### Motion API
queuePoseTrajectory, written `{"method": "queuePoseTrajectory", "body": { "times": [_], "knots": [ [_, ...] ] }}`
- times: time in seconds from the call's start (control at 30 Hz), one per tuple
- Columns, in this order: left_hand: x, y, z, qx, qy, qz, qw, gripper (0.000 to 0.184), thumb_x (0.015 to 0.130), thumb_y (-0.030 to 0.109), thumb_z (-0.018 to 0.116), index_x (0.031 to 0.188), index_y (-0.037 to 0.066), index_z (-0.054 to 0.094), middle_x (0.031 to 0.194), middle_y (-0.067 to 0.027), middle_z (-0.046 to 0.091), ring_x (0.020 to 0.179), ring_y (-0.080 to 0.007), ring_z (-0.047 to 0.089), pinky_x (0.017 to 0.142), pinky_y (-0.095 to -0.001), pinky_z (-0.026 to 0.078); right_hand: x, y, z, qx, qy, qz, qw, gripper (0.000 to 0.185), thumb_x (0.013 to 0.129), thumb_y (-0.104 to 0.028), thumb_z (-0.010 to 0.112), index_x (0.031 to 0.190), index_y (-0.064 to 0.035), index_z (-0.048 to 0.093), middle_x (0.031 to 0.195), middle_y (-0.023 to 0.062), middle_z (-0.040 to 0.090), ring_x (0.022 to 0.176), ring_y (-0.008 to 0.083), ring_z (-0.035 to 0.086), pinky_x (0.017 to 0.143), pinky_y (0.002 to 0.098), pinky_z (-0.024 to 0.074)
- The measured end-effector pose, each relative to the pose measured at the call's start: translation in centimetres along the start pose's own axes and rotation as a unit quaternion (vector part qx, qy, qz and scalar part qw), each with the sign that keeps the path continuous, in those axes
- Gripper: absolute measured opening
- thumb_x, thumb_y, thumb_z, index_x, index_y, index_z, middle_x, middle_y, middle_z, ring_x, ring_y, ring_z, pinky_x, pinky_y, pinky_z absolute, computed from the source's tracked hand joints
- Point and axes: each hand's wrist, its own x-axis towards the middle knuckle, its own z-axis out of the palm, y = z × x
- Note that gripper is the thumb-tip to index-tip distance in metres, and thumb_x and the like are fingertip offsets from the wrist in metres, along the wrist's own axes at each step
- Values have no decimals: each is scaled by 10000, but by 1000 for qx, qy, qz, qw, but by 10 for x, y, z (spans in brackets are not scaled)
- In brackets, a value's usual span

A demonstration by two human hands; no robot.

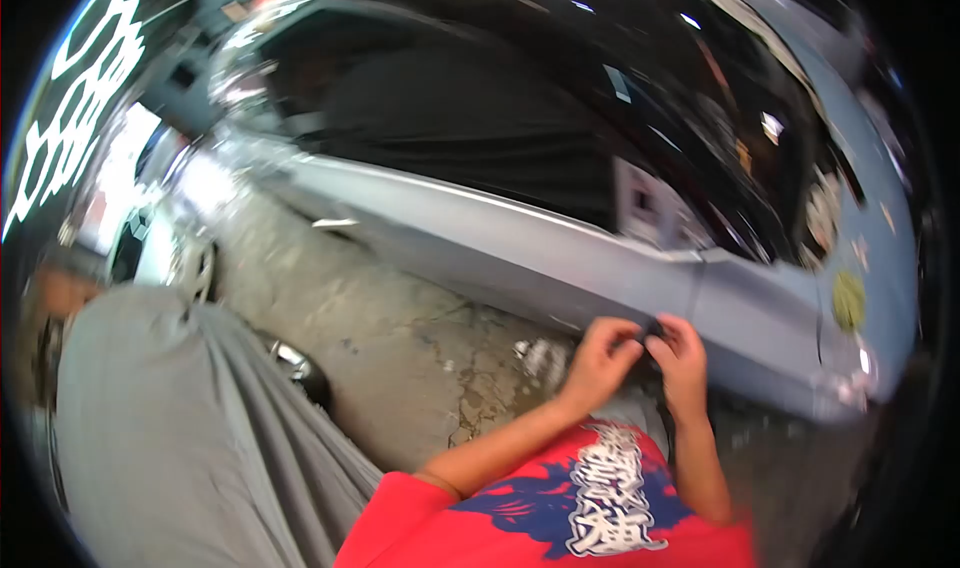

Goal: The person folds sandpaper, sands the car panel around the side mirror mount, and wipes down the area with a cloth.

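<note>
Both hands are raised close together in front of the red shirt, beside the grey car door. My left hand (606, 359) has its thumb and fingers closed on a small dark object (648, 331). From the other side, my right hand (680, 352) pinches the same object. Its exact shape is too small and blurred to make out. Just beyond the hands lies the lower side of the grey car (560, 275), with its dark window (450, 118) above.
A grey cloth cover (170, 418) drapes over something at the lower left, with a shiny rounded part (300, 368) beside it. Stained concrete floor (390, 368) runs between cover and car. A green leaf-like patch (848, 301) is on the car's right end. Bright lights hang at the upper left.
</note>
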Motion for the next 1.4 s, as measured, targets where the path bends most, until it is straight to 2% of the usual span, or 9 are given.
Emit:
{"method": "queuePoseTrajectory", "body": {
  "times": [0.23,0.3,0.6,0.83,0.9,1.07,1.23,1.37,1.4],
  "knots": [
    [26,-3,-1,-118,-102,-124,980,169,1001,147,718,1074,5,662,966,-3,649,878,-84,601,778,-253,503,21,-11,-32,-72,-114,30,990,329,863,3,777,1172,-7,662,997,-10,652,905,87,604,821,256,505],
    [32,-1,7,-191,-121,-181,957,174,1016,167,713,1063,10,656,967,1,646,868,-74,594,760,-248,498,28,-25,-35,-31,-140,29,989,304,872,-4,783,1153,-8,668,981,-8,669,879,87,611,798,253,501],
    [62,22,39,-70,-155,-79,982,148,1000,147,711,1029,4,688,917,-19,666,834,-89,599,722,-269,488,59,-31,-85,0,-179,49,983,135,940,-53,736,1050,-11,670,963,8,650,881,85,592,799,251,485],
    [105,11,38,77,-191,-45,978,124,954,131,703,1032,35,701,909,-31,680,824,-100,604,678,-270,484,66,-18,-70,-111,-50,-95,988,78,961,-62,696,961,9,665,875,41,608,819,118,565,739,272,464],
    [119,10,34,94,-189,-16,977,96,957,113,699,1015,36,690,954,-45,680,844,-113,614,667,-272,484,66,-23,-52,-23,-15,-72,997,91,972,-40,697,1041,17,677,977,49,634,883,112,610,777,265,505],
    [162,25,9,73,-261,49,961,68,938,44,698,989,10,670,947,-79,666,835,-189,637,639,-295,494,74,-16,-16,-46,78,-111,990,213,935,-36,732,1135,16,684,1012,58,637,870,122,622,760,273,515],
    [193,11,-24,45,-323,20,945,44,945,22,696,978,1,675,979,-84,696,829,-160,642,663,-274,494,86,-24,26,-88,134,-132,978,236,928,-54,736,1151,7,689,1018,56,641,821,128,604,734,268,502],
    [205,4,-46,17,-361,-2,932,60,981,44,691,1025,3,684,990,-73,693,861,-148,660,690,-267,545,88,-18,55,-119,187,-170,960,196,916,-22,727,1109,8,701,988,86,658,866,167,619,755,298,506],
    [205,6,-50,9,-368,-17,930,72,990,52,688,1045,5,685,993,-70,693,882,-148,669,693,-270,561,88,-17,58,-158,206,-200,945,188,902,-4,722,1089,8,706,969,113,671,865,219,644,764,330,521]
  ]
}}
